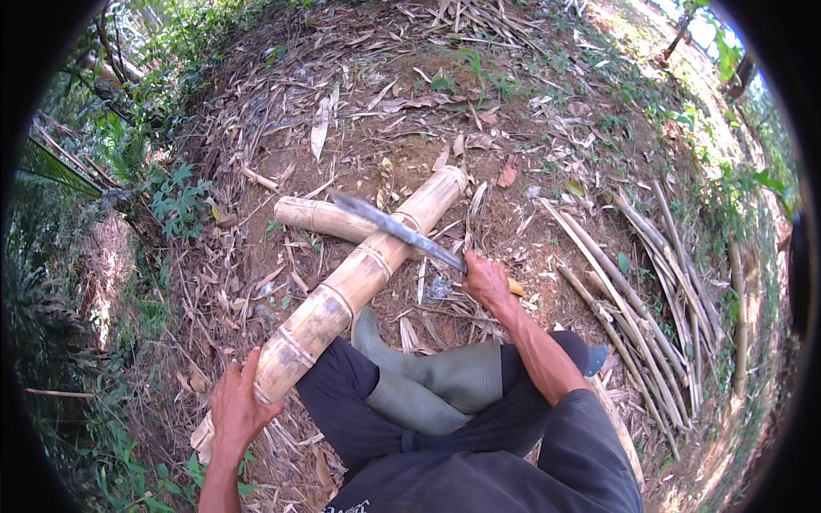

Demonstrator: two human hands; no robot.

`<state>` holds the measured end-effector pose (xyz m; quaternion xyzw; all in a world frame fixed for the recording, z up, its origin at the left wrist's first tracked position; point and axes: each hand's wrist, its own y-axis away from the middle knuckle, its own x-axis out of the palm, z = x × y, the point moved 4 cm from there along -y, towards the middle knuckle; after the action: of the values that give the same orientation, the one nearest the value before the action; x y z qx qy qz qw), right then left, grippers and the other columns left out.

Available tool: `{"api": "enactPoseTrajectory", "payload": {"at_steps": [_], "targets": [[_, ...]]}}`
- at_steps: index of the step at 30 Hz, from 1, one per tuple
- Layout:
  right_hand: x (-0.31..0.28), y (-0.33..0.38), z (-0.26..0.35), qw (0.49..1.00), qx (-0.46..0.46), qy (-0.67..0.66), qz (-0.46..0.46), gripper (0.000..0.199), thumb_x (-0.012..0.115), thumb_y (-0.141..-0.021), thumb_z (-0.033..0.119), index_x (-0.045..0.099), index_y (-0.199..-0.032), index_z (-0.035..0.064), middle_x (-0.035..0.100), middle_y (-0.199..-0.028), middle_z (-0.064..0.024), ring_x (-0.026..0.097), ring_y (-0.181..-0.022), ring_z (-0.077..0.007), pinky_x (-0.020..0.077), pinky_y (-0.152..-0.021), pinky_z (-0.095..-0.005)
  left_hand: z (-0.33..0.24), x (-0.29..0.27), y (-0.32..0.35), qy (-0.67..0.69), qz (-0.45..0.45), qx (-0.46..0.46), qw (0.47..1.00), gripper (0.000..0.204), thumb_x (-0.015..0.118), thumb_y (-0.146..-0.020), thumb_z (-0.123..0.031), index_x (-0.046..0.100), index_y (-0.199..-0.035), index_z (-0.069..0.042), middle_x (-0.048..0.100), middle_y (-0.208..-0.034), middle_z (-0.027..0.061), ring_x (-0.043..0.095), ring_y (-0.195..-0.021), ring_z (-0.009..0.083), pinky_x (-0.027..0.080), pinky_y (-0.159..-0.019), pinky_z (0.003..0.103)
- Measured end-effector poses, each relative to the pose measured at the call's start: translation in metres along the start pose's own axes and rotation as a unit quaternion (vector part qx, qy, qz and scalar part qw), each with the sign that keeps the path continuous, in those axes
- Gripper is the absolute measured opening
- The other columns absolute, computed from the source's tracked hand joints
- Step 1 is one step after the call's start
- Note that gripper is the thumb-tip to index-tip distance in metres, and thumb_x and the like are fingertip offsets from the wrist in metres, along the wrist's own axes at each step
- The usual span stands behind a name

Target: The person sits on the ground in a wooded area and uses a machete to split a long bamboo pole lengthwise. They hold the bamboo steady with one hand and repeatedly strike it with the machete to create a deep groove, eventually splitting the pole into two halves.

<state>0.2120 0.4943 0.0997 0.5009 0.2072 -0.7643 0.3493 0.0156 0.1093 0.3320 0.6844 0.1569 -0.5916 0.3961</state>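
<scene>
A thick, pale bamboo section (346,286) with several ringed nodes lies slantwise in front of me, its far end propped across a shorter bamboo piece (321,216). My left hand (239,409) grips its near end, thumb and fingers around the side. In my right hand (487,282) is a machete (402,231), closed in my fist, with a yellowish handle end showing behind it. The long grey blade points left and crosses over the upper part of the thick section. Whether the blade touches the bamboo, I cannot tell.
My crossed legs in green rubber boots (428,389) are just right of the bamboo. Split bamboo strips (629,321) lie in bundles on the right, with more strips (487,26) at the far side. Dry leaves cover the sloping soil; green plants (175,201) grow on the left.
</scene>
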Motion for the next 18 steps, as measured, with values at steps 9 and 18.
{"api": "enactPoseTrajectory", "payload": {"at_steps": [9, 18], "targets": [[-0.012, 0.009, 0.013, 0.999, -0.047, 0.009, 0.026, 0.02, 0.059, -0.073, 0.007, 0.055, -0.092, 0.0007, 0.064, -0.071, -0.0237, 0.065, -0.068, -0.0421, 0.0503, -0.065, -0.0525, 0.001, 0.008, 0.006, -0.01, -0.02, 0.013, 1.0, 0.104, 0.09, -0.056, -0.033, 0.04, -0.144, -0.009, 0.053, -0.112, 0.0207, 0.054, -0.105, 0.0358, 0.043, -0.089, 0.046], [0.007, 0.014, -0.001, 0.999, -0.035, -0.005, -0.033, 0.019, 0.061, -0.073, 0.008, 0.055, -0.089, 0.0028, 0.064, -0.069, -0.0231, 0.064, -0.064, -0.0413, 0.0502, -0.062, -0.0518, -0.005, 0.002, 0.004, 0.0, -0.003, 0.025, 1.0, 0.103, 0.091, -0.053, -0.034, 0.044, -0.14, -0.006, 0.054, -0.11, 0.0196, 0.053, -0.102, 0.0346, 0.04, -0.09, 0.044]]}}
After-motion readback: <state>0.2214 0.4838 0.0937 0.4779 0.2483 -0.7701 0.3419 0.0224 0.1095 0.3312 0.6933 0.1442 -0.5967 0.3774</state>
